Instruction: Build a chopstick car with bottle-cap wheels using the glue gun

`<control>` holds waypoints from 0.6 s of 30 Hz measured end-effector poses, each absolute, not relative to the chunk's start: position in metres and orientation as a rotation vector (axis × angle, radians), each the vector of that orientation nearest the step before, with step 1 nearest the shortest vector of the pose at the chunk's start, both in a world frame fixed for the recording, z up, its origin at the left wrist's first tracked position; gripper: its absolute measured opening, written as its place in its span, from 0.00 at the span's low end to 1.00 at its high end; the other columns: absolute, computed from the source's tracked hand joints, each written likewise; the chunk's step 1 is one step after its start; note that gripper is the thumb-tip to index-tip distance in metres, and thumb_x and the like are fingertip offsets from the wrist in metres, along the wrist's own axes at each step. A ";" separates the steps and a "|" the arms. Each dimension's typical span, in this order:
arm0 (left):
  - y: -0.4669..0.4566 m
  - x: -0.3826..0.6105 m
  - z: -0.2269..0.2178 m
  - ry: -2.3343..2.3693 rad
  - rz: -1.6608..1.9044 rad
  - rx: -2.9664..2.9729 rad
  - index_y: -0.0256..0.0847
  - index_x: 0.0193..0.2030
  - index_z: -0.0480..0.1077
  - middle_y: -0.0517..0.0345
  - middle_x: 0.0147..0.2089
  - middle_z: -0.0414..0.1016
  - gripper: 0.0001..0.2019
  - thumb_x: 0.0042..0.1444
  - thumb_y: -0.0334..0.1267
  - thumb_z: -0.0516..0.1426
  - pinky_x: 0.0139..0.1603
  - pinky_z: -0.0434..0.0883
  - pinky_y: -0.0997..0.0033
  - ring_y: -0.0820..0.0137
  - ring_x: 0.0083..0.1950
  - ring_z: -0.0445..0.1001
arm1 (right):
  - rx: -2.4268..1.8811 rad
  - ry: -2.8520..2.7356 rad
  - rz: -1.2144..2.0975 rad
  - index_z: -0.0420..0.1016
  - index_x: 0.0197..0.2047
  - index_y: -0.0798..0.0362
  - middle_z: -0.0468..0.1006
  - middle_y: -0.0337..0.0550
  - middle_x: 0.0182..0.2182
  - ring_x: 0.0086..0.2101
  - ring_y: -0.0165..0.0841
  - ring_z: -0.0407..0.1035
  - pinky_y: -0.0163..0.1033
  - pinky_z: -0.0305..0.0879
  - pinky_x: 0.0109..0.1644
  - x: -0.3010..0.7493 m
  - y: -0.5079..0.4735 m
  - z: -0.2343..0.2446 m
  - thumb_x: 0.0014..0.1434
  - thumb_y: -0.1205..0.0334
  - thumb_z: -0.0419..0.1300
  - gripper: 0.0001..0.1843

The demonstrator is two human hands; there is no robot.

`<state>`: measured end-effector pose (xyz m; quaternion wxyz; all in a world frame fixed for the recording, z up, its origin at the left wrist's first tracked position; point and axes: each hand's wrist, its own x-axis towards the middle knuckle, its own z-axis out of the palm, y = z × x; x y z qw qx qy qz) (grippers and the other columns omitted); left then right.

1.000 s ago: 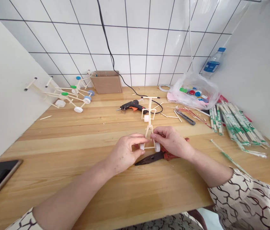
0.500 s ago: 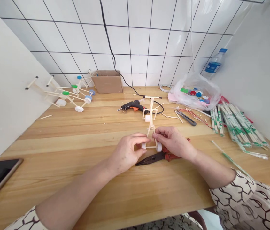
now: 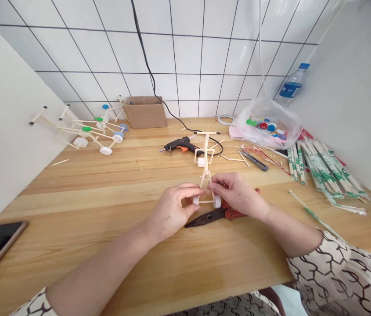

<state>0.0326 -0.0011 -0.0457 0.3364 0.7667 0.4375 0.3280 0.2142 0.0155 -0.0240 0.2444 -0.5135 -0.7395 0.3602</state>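
Wooden boards (image 3: 106, 193) lay under the stick tricycle (image 3: 206, 153), its long axis running near to far: my left hand (image 3: 170, 213) curled around its near left wheel (image 3: 196, 200), my right hand (image 3: 239, 193) pinched its right strut (image 3: 213, 194).

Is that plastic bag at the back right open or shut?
Open: the plastic bag's mouth gapes wide, with coloured caps showing plainly inside.

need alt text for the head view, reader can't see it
A person's left hand and right hand hold a small wheeled stick model at a wooden table, near red-handled pliers. A black glue gun lies beyond; similar models sit at left, wrapped sticks and a bag of coloured caps at right.
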 end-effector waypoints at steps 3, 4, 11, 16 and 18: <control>-0.001 0.033 -0.046 1.172 0.853 1.989 0.39 0.40 0.76 0.55 0.44 0.75 0.16 0.44 0.23 0.58 0.49 0.68 0.71 0.68 0.45 0.74 | -1.389 -2.035 0.966 0.61 0.21 0.55 0.55 0.31 0.17 0.21 0.24 0.51 0.30 0.49 0.25 0.215 0.016 -0.025 0.56 0.63 0.51 0.13; -0.001 0.033 -0.046 1.178 0.850 1.984 0.39 0.41 0.76 0.55 0.44 0.75 0.16 0.44 0.23 0.58 0.50 0.68 0.70 0.67 0.45 0.74 | -1.389 -2.039 0.960 0.61 0.21 0.55 0.55 0.31 0.17 0.21 0.24 0.51 0.30 0.49 0.25 0.215 0.016 -0.025 0.56 0.63 0.51 0.13; -0.002 0.035 -0.044 1.207 0.843 1.958 0.39 0.41 0.76 0.53 0.44 0.76 0.16 0.44 0.23 0.58 0.51 0.68 0.67 0.66 0.46 0.73 | -1.392 -2.052 0.945 0.60 0.20 0.55 0.56 0.31 0.16 0.21 0.24 0.52 0.30 0.50 0.26 0.215 0.016 -0.024 0.56 0.63 0.51 0.14; -0.002 0.035 -0.043 1.200 0.858 1.983 0.40 0.40 0.76 0.54 0.43 0.76 0.16 0.44 0.24 0.58 0.49 0.70 0.67 0.66 0.45 0.74 | -1.405 -2.060 0.944 0.61 0.20 0.55 0.56 0.31 0.16 0.21 0.24 0.52 0.30 0.50 0.26 0.215 0.017 -0.022 0.56 0.63 0.51 0.14; -0.002 0.035 -0.043 1.197 0.864 1.990 0.41 0.39 0.76 0.55 0.43 0.76 0.15 0.44 0.24 0.58 0.48 0.71 0.67 0.65 0.44 0.75 | -1.407 -2.069 0.947 0.61 0.20 0.55 0.57 0.31 0.16 0.21 0.24 0.52 0.30 0.50 0.26 0.215 0.017 -0.021 0.56 0.64 0.51 0.13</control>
